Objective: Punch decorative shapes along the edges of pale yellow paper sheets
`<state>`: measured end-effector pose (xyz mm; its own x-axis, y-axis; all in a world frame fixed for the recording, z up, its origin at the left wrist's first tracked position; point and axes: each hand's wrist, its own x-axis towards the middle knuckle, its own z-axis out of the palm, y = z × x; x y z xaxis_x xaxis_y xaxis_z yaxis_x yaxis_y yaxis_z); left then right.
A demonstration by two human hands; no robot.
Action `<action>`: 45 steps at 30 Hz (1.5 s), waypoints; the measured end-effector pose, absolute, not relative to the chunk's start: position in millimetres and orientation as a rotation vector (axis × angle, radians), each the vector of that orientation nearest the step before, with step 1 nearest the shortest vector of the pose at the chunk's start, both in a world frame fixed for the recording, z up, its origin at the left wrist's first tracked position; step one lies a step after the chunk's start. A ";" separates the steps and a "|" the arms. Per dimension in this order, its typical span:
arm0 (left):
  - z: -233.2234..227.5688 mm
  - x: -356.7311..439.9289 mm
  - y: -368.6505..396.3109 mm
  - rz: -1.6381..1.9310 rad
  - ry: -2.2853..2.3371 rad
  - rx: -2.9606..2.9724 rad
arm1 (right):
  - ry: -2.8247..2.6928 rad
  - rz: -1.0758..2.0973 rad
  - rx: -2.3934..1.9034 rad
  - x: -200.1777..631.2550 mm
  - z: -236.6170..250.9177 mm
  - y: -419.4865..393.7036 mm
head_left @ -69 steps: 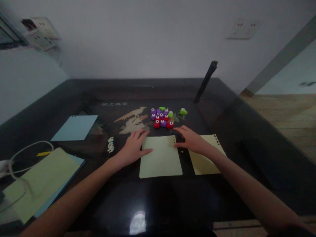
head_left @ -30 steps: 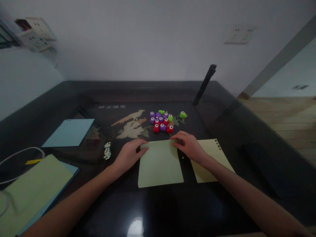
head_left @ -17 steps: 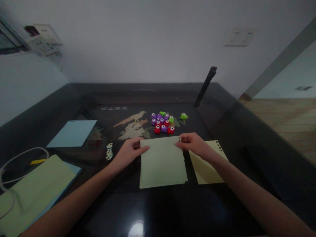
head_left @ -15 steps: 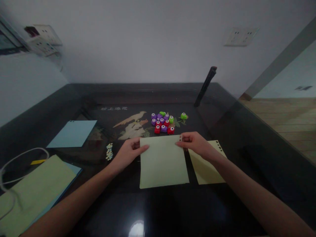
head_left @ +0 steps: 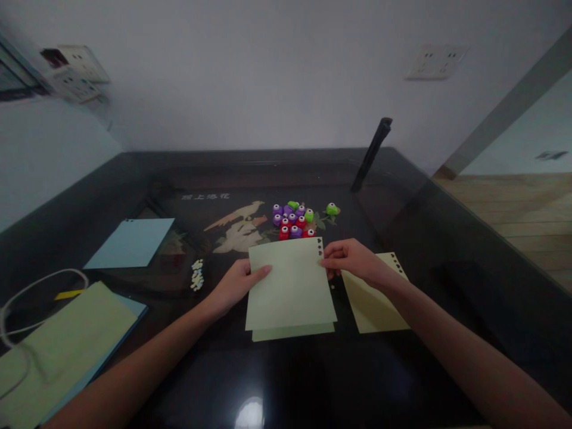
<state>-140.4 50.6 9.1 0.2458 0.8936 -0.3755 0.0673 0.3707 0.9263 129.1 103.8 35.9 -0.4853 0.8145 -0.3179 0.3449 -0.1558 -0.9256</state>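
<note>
A pale green sheet of paper (head_left: 288, 283) with small punched holes at its top right corner is lifted off the dark glossy table (head_left: 286, 375). My left hand (head_left: 236, 283) pinches its left edge and my right hand (head_left: 351, 261) pinches its top right edge. Under it, a strip of another pale green sheet (head_left: 292, 332) shows along the bottom. A yellow sheet (head_left: 373, 298) with punched holes lies to the right, partly under my right forearm.
Several small purple, red and green punches (head_left: 295, 218) are clustered beyond the sheet. A blue sheet (head_left: 129, 250) lies at the left, with small paper cut-outs (head_left: 196, 274) near it. Stacked green and blue paper (head_left: 58, 345) and a white cable (head_left: 27, 295) are at the near left. A black bar (head_left: 370, 154) leans at the back.
Both hands took hold of the top green sheet's far edge and raised it; it now hangs shifted slightly left, uncovering the sheet beneath.
</note>
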 end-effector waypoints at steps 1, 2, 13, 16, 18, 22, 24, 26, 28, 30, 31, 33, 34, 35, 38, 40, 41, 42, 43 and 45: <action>8.9 -140.7 50.9 0.736 1.197 1.048 | -1.729 1.680 -1.309 129.1 36.0 103.8; 8.7 -140.9 51.2 0.738 1.205 1.051 | -1.723 1.686 -1.307 129.0 36.0 103.8; 10.7 -142.1 52.3 0.690 1.241 1.115 | -1.803 1.707 -1.332 128.7 32.8 104.2; 10.2 -142.2 52.9 0.686 1.252 1.132 | -1.895 1.652 -1.335 130.8 33.0 108.0; 9.0 -142.2 53.5 0.687 1.251 1.150 | -1.944 1.548 -1.357 134.3 34.6 112.3; 7.2 -141.4 54.3 0.684 1.257 1.195 | -1.947 1.236 -1.383 141.7 41.4 124.0; 7.3 -140.5 54.3 0.684 1.248 1.216 | -1.975 1.043 -1.379 139.0 45.9 132.2; 7.8 -139.4 54.1 0.689 1.237 1.241 | -2.083 0.782 -1.390 127.3 50.2 143.1; 7.9 -138.6 53.7 0.696 1.242 1.271 | -2.244 0.449 -1.418 106.3 53.0 156.5; 7.4 -138.2 53.4 0.700 1.251 1.289 | -2.312 0.361 -1.404 79.1 53.6 170.2; 6.9 -138.1 53.3 0.703 1.250 1.291 | -2.345 0.327 -1.396 64.9 53.2 176.3; 5.4 -138.2 53.3 0.711 1.237 1.290 | -2.425 0.256 -1.383 38.9 51.4 185.4; 4.4 -138.2 53.5 0.714 1.232 1.291 | -2.458 0.216 -1.385 28.0 50.3 188.2; 3.5 -138.2 53.8 0.717 1.230 1.294 | -2.488 0.177 -1.391 19.0 49.2 189.9; 1.5 -137.8 55.4 0.721 1.233 1.307 | -2.566 0.076 -1.432 2.1 45.4 190.7; 1.3 -137.4 56.5 0.725 1.232 1.315 | -2.613 0.033 -1.467 -3.2 42.6 190.3; 1.4 -137.3 57.0 0.727 1.232 1.319 | -2.634 0.018 -1.486 -4.9 41.1 190.3; 1.6 -137.3 57.4 0.728 1.231 1.323 | -2.652 0.006 -1.506 -6.4 39.7 190.6; 1.7 -137.4 57.7 0.728 1.230 1.327 | -2.665 -0.005 -1.525 -7.8 38.3 191.0; 1.1 -137.9 58.0 0.728 1.228 1.334 | -2.682 -0.024 -1.556 -10.4 35.7 191.9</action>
<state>-137.9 58.0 1.1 0.2666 0.9351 -0.2336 0.2438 0.1690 0.9550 -10.4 191.9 35.7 -0.4955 0.8675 0.0431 0.8682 0.4963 -0.0069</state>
